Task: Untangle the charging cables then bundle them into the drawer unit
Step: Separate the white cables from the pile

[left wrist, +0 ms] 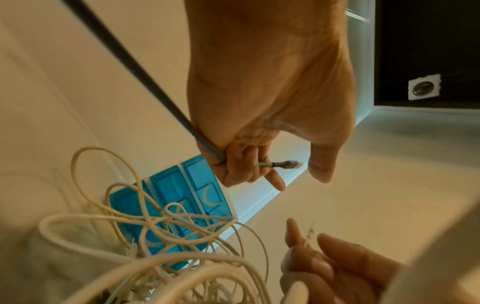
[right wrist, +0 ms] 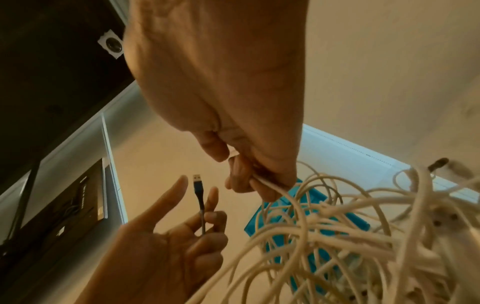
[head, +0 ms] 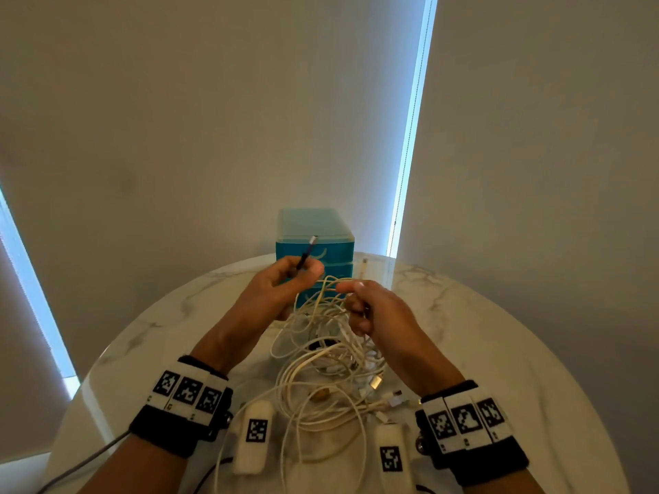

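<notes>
- Left hand (head: 276, 290) is up above the desk (head: 499, 333), fingers (left wrist: 242, 164) curled round a dark cable (left wrist: 135, 67), its plug (head: 313, 240) poking out toward 12 o'clock.
- From the left wrist view, that dark cable runs taut from the fist back past the camera; the metal tip clears the knuckles.
- Right hand (head: 374, 308) sits just at 3 o'clock of the left, fingers (right wrist: 241, 176) closed on a white strand of the tangle (head: 331, 354).
- The tangle of white cables hangs from that grip and spills down onto the desk, loops piled between the two wrists toward 6 o'clock.
- Several plugs (head: 377, 381) lie in the pile, at 5 o'clock of the tangle's middle.
- The blue drawer unit (head: 315, 229) stands at 12 o'clock, at the desk's far edge, behind both hands; drawers look shut.
- Right wrist view: white loops cross in front of the unit (right wrist: 314, 197), and the left hand (right wrist: 166, 242) holds the dark plug upright.
- Banded wrist cameras (head: 251, 436) show at 6 o'clock.
</notes>
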`<control>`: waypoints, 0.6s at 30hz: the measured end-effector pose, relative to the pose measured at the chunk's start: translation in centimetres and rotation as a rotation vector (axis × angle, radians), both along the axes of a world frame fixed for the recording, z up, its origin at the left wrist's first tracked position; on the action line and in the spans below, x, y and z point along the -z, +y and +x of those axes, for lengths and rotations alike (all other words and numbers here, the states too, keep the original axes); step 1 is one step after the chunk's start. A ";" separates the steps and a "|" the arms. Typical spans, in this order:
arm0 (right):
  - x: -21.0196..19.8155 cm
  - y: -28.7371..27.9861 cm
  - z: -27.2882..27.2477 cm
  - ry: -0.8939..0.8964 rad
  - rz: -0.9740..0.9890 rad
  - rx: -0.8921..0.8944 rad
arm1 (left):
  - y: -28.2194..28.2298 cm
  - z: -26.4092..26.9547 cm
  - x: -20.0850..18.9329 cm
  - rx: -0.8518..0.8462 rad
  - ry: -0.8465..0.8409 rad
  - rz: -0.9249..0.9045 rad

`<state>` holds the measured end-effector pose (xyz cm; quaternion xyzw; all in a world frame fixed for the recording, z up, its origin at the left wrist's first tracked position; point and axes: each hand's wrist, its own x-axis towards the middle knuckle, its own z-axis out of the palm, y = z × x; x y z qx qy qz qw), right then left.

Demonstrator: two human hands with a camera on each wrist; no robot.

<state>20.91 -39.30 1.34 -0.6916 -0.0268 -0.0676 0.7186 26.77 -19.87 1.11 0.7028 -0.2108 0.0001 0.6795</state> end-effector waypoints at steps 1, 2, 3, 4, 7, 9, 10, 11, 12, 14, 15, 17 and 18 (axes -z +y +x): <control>0.2 0.4 -0.1 -0.027 -0.045 0.002 | 0.1 0.3 0.0 0.022 0.027 -0.058; 0.3 0.7 -0.1 -0.051 -0.074 0.000 | 0.0 0.5 0.0 0.047 0.050 -0.105; 0.3 0.9 -0.3 -0.070 -0.096 -0.003 | -0.1 0.5 -0.1 0.064 0.074 -0.138; 0.4 1.0 -0.4 -0.087 -0.118 -0.011 | -0.4 0.5 -0.1 0.074 0.100 -0.161; 0.3 1.5 -0.8 -0.124 -0.143 -0.041 | -1.2 0.3 0.2 0.087 0.110 -0.134; 0.3 1.8 -1.0 -0.131 -0.116 -0.045 | -1.5 0.1 0.3 0.101 0.094 -0.087; 0.4 2.0 -1.1 -0.135 -0.097 -0.044 | -1.6 0.0 0.4 0.104 0.093 -0.070; 0.4 2.0 -1.0 -0.138 -0.083 -0.041 | -1.6 -0.1 0.4 0.100 0.093 -0.053; 0.5 2.1 -1.0 -0.136 -0.075 -0.037 | -1.7 -0.2 0.4 0.092 0.092 -0.038; 0.5 2.2 -1.0 -0.129 -0.075 -0.040 | -1.9 -0.5 0.4 0.078 0.085 -0.026; 0.4 2.3 -1.1 -0.131 -0.080 -0.046 | -2.0 -0.7 0.3 0.075 0.076 -0.019; 0.3 2.4 -1.3 -0.138 -0.098 -0.050 | -2.0 -0.9 0.3 0.073 0.046 -0.003; 0.3 2.4 -1.3 -0.141 -0.105 -0.049 | -1.9 -0.9 0.3 0.080 0.027 0.000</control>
